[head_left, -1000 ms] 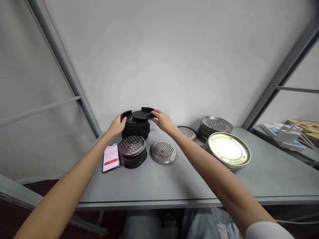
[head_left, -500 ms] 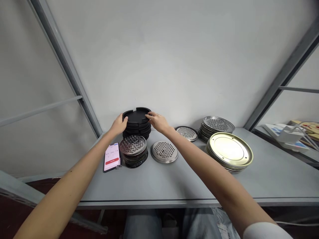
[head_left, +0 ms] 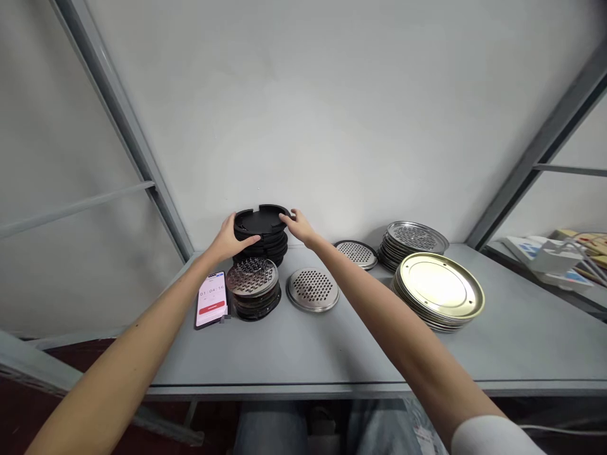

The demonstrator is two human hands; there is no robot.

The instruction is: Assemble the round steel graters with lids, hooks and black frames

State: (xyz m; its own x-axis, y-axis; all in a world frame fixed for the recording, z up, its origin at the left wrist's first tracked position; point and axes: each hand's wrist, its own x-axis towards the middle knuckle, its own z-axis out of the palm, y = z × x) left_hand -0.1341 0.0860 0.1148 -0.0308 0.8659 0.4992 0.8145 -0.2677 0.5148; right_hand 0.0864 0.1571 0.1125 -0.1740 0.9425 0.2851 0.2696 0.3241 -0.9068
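At the back left of the table, a stack of black round trays (head_left: 260,246) stands against the wall. Its top black round tray (head_left: 260,222) has a raised rim with notches. My left hand (head_left: 228,242) grips that tray's left side, thumb along the front and fingers behind the rim. On the opposite side, my right hand (head_left: 298,227) holds the rim between thumb and fingers. In front of the stack is a pile of round metal grater discs (head_left: 253,278), the top one with its teeth up. A single grater disc (head_left: 313,289) lies to the right of this pile.
A phone (head_left: 211,300) showing a timer lies left of the grater pile. Farther right are a black-rimmed grater disc (head_left: 356,254), a stack of metal grater discs (head_left: 415,237) and a stack of gold-coloured round lids (head_left: 439,285). Grey frame posts (head_left: 118,107) flank the table.
My left thumb has slid from the top of the rim down to the tray's front side. The right hand has shifted slightly along the rim. The tray stays on the stack.
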